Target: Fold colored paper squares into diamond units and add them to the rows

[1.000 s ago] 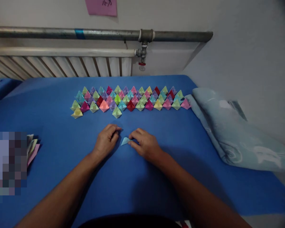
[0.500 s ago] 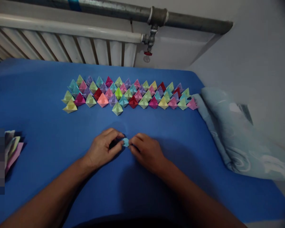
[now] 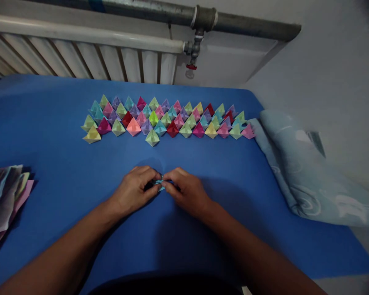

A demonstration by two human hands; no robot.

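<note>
Between my two hands is a small piece of light blue folded paper (image 3: 160, 187), mostly covered by fingers. My left hand (image 3: 134, 185) pinches its left side between thumb and fingertips. From the right, my right hand (image 3: 189, 189) closes thumb and forefinger on it as well. Beyond the hands, several rows of folded paper boats (image 3: 172, 130) in many colours stand close together on a blue surface (image 3: 80, 172). A pale green paper boat (image 3: 152, 138) and a yellow paper boat (image 3: 92, 135) sit at the near side of the rows.
A stack of coloured paper sheets (image 3: 6, 200) lies at the left edge. On the right is a folded light blue patterned blanket (image 3: 298, 176). Behind the surface stand a white radiator (image 3: 86, 61), a metal pipe (image 3: 249, 25) and a red valve handle (image 3: 191, 66).
My right hand's fingers have shifted slightly left and up, now overlapping more of the blue paper. The view has tilted a little, and more of the paper stack shows.
</note>
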